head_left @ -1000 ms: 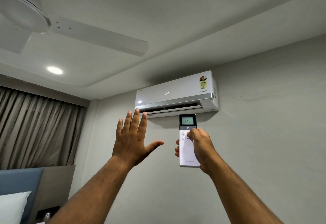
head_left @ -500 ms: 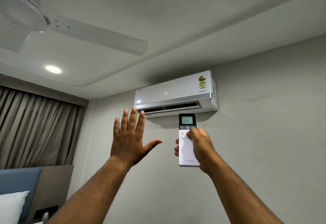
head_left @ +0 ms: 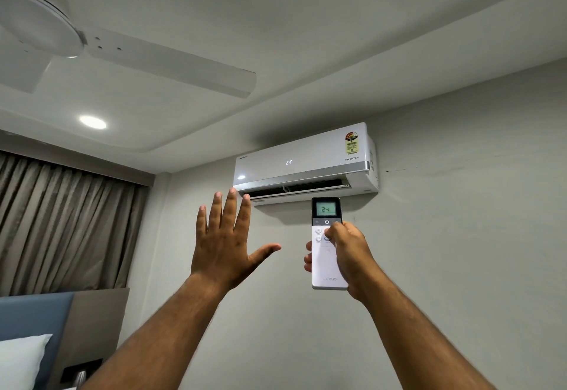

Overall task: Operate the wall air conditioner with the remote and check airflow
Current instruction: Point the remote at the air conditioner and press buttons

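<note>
— Grey wall (head_left: pixel 460 267) ahead, pale ceiling (head_left: pixel 306 21) above. What hangs up there?

— White AC (head_left: pixel 303 159) on the wall at about 1 o'clock, its panel reading 24 and its bottom flap open. A ceiling fan (head_left: pixel 92 49) sits at 10 o'clock, a lit downlight (head_left: pixel 93 122) just below it. Curtains (head_left: pixel 61 224) hang at 9 o'clock.

— And the hands?

— Left hand (head_left: pixel 225 245) is raised flat, fingers spread, grip released, fingertips just under the AC's left end. Right hand (head_left: pixel 346 254) has its grip clenched around the remote (head_left: pixel 325 263), held upright below the AC, thumb on the buttons. The remote's screen shows 24.

— Anything lower?

— A pillow (head_left: pixel 21 359) and blue headboard (head_left: pixel 33 316) at 8 o'clock.
</note>
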The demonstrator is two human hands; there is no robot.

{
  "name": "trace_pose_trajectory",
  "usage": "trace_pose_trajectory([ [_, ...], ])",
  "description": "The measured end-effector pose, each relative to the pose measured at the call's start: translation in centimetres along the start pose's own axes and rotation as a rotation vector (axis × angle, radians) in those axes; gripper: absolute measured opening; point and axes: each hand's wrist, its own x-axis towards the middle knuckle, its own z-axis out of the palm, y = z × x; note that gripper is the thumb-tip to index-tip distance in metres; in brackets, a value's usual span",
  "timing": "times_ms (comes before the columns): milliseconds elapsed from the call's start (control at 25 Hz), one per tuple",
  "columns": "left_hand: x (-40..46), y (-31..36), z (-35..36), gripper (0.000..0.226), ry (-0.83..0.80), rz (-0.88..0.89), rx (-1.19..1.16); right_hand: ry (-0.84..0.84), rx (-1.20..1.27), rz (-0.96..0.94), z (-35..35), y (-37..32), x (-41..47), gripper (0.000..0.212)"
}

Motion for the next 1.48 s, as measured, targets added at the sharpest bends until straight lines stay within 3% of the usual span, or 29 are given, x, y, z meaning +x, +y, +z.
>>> trace_pose_trajectory([
  [1480, -0.47, -0.43, 0.21, 0.106, -0.016, -0.053, 0.015, -0.005, -0.008, 0.009, 0.45, 0.64, -0.07, 0.013],
])
